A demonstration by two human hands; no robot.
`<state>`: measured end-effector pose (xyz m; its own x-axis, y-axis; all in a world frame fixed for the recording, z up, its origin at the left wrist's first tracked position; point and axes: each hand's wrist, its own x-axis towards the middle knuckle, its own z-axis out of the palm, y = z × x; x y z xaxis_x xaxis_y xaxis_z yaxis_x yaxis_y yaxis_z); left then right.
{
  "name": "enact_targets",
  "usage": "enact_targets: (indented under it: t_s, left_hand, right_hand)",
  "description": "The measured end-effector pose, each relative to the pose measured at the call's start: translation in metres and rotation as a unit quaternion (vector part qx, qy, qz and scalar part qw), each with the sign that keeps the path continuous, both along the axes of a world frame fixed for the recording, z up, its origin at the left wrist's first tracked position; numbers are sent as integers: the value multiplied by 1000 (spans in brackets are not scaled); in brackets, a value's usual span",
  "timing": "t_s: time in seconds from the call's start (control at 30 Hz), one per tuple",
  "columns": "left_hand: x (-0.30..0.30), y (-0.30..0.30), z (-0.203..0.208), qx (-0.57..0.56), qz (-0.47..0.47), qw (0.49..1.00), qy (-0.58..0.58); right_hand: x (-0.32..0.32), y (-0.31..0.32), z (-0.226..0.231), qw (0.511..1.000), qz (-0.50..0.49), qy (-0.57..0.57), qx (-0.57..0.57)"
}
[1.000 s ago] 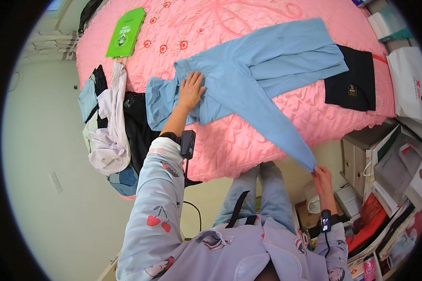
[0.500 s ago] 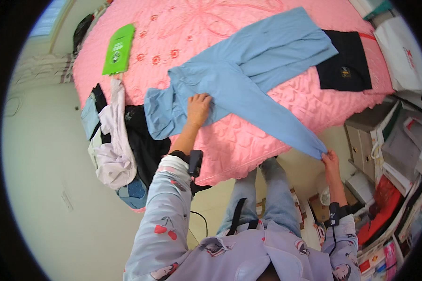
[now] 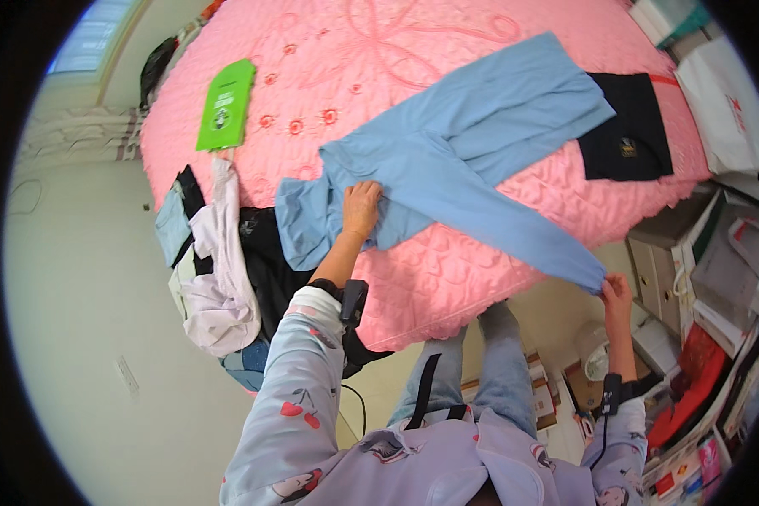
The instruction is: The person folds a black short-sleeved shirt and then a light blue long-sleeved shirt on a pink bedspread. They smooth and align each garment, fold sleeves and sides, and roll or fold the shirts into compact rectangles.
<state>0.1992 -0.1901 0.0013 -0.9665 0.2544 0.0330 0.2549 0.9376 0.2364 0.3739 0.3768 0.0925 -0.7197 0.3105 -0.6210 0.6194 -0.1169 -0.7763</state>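
Note:
A light blue hooded jacket [image 3: 514, 114] is spread over the pink bed, its hood toward the left. One sleeve [image 3: 514, 226] stretches down and right past the bed's front edge. My left hand [image 3: 363, 209] rests near the shoulder, fingers curled on the fabric. At the sleeve's cuff, my right hand [image 3: 617, 297] pinches the end between thumb and fingers and holds it off the bed. A folded black garment [image 3: 628, 126] lies partly under the jacket's right end.
The quilted pink bedspread [image 3: 430, 291] drops off at its front edge by my legs. On the left lies a heap of clothes [image 3: 223, 295], with a green packet [image 3: 226, 105] beyond it. A white bag [image 3: 724, 105] and crowded shelves [image 3: 721, 278] stand at the right.
My right hand has drawn the cuff slightly outward to the right, and the sleeve looks straighter. My left hand stays on the shoulder area. The whole view has shifted a little.

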Motion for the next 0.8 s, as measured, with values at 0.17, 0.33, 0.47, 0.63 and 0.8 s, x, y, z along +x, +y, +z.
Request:
enact_targets:
  t_s: [0.17,0.33,0.47,0.63,0.8]
  left_hand:
    - [-45,-33,5,-9,76,990,116]
    - [-73,-58,-3,9,35,998,54]
    - [-79,-67,-2,63,34,997,-1]
    - [-83,-75,10,153,54,986,-30]
    - [-83,-78,12,139,72,987,-25]
  right_hand:
    - [4,6,-15,996,71,40,44]
    - [-1,15,-28,976,134,106,136]
    - [-11,16,-26,961,183,122,168]
    - [-22,20,-4,991,114,49,45]
    - [-23,27,-4,998,31,20,49]
